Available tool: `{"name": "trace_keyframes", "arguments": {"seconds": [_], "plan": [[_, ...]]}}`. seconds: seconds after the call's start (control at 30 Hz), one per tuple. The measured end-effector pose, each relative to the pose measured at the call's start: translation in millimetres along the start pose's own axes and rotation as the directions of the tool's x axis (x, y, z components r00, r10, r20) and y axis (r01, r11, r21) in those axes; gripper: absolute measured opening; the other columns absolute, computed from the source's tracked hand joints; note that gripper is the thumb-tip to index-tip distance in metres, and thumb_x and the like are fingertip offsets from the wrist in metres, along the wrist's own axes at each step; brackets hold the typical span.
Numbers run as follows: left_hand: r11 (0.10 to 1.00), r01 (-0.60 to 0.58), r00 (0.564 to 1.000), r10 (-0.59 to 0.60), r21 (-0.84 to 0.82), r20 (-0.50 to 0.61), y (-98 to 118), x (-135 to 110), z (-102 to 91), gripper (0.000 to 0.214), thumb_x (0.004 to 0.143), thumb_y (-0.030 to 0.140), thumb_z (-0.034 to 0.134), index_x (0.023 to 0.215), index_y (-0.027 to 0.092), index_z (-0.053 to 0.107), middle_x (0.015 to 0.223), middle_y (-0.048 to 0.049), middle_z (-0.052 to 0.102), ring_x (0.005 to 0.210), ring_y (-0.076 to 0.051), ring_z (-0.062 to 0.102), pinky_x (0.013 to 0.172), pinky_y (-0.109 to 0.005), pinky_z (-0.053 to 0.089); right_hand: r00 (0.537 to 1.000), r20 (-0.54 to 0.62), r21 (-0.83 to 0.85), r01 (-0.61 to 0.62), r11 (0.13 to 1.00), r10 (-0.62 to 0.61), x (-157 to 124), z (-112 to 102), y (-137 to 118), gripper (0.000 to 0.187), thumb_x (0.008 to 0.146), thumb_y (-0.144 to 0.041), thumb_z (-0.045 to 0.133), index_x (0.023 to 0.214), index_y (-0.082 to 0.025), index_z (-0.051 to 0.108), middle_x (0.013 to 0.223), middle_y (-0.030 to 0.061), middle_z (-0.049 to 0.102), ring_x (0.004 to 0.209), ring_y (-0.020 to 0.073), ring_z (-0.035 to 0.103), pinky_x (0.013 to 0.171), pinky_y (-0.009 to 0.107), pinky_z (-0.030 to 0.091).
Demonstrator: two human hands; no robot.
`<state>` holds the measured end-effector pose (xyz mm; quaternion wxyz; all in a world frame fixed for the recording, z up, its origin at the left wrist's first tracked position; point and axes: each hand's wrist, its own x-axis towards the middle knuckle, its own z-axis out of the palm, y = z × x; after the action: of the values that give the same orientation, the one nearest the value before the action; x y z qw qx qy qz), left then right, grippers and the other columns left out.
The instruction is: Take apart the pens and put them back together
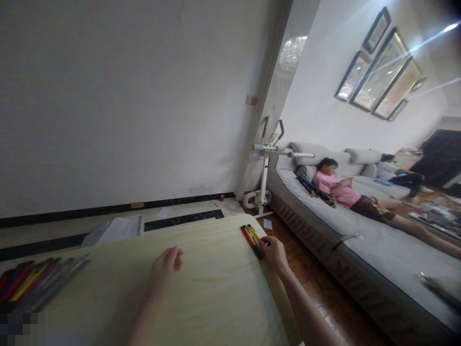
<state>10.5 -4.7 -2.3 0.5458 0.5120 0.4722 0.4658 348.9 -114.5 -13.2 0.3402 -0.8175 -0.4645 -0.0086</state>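
At the far right corner of the light wooden table, a few slim pens with red, yellow and black parts lie side by side. My right hand is there, thumb and forefinger pinched on the end of a yellow pen. Over the middle of the tabletop is my left hand, slightly blurred, with its fingers curled in and nothing visible in them. A larger row of pens, red, yellow, blue, black and grey, lies at the left, smeared at the picture's edge.
Papers show beyond the table's far edge. On the right stands a long grey sofa, where a person in pink reclines and another person sits farther off. White exercise equipment stands beyond the table's right corner.
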Motion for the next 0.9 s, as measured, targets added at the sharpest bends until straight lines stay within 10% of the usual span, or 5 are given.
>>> {"name": "trace_keyframes", "arguments": {"seconds": [0.57,0.9], "plan": [[0.999,-0.022,1.000,0.023,-0.050,0.013,1.3,-0.2,1.2,0.037,0.064,0.050,0.054,0.066,0.013,0.057,0.050,0.0006,0.053,0.045,-0.011,0.048,0.045,-0.023,0.040,0.999,0.030,-0.022,0.038,0.999,-0.038,2.4,-0.6,-1.7,0.022,0.067,-0.026,0.047,0.072,-0.017,0.066,0.069,0.0046,0.064,0.063,0.0152,0.057,0.061,0.022,0.041],[0.995,-0.071,0.997,0.073,-0.071,0.026,-6.8,-5.9,-2.6,0.035,0.075,0.046,0.043,0.066,0.013,0.055,0.050,0.0001,0.050,0.044,-0.009,0.046,0.044,-0.021,0.039,0.961,0.248,-0.030,-0.120,0.992,0.124,10.5,7.6,31.9,0.033,0.058,-0.047,0.055,0.078,-0.023,0.068,0.073,0.0049,0.067,0.068,0.0247,0.062,0.055,0.030,0.044]]}}
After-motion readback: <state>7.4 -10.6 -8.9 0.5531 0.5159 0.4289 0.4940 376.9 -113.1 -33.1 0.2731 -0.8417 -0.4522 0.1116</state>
